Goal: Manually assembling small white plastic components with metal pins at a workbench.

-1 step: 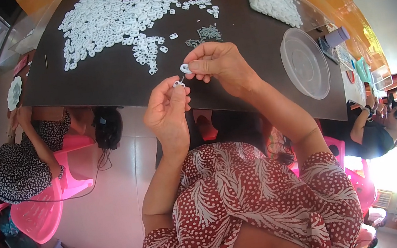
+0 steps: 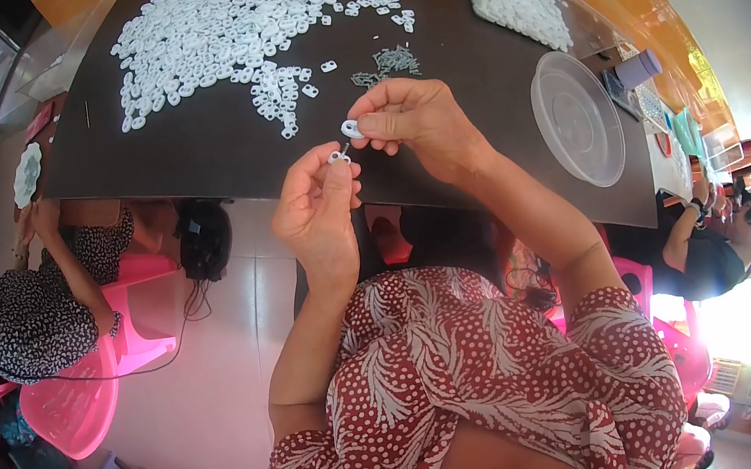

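Note:
Above the table's near edge, my left hand (image 2: 321, 218) pinches a small white plastic piece with holes (image 2: 338, 158) between thumb and forefinger. A thin grey pin (image 2: 345, 147) sticks up from that piece. Just above and to the right, my right hand (image 2: 409, 126) is closed on a white oval plastic ring (image 2: 350, 130). A narrow gap separates the two parts, with the pin's tip near the ring. Beyond my hands lie a small heap of grey pins (image 2: 396, 62) and a big spread of white plastic pieces (image 2: 199, 44).
The dark table (image 2: 470, 89) also carries a clear round lid (image 2: 577, 120) at right and a clear bin of white pieces (image 2: 516, 7) at the far right. One person (image 2: 48, 306) sits at the left, another (image 2: 691, 250) at the right. A pink chair (image 2: 74, 397) stands at left.

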### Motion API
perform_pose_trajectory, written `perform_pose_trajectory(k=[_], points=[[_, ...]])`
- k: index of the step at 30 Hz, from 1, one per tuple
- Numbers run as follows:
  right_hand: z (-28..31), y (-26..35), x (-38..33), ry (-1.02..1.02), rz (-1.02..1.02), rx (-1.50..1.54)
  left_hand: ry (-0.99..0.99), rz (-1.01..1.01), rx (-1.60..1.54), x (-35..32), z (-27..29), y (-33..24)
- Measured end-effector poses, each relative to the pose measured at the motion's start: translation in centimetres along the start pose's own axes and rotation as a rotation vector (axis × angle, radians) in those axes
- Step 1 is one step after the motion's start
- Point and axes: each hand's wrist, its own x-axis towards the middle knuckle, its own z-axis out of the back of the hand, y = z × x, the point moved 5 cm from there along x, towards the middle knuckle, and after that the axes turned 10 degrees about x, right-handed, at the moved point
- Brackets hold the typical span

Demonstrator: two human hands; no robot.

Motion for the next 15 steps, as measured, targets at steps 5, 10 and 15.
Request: perform_pose_trajectory(k=[5, 10, 15], points=[[-0.6, 0.0, -0.7, -0.001, 0.092, -0.029, -0.002, 0.021, -0.005, -0.4, 0.1, 0.0], [-1.1, -0.2, -1.2, 0.0, 0.13, -0.058, -0.01, 0.021, 0.014, -0.6, 0.3, 0.0], [-1.4, -0.3, -1.5, -0.007, 0.173, -0.058, -0.013, 0.011, 0.005, -0.9, 0.5, 0.1]])
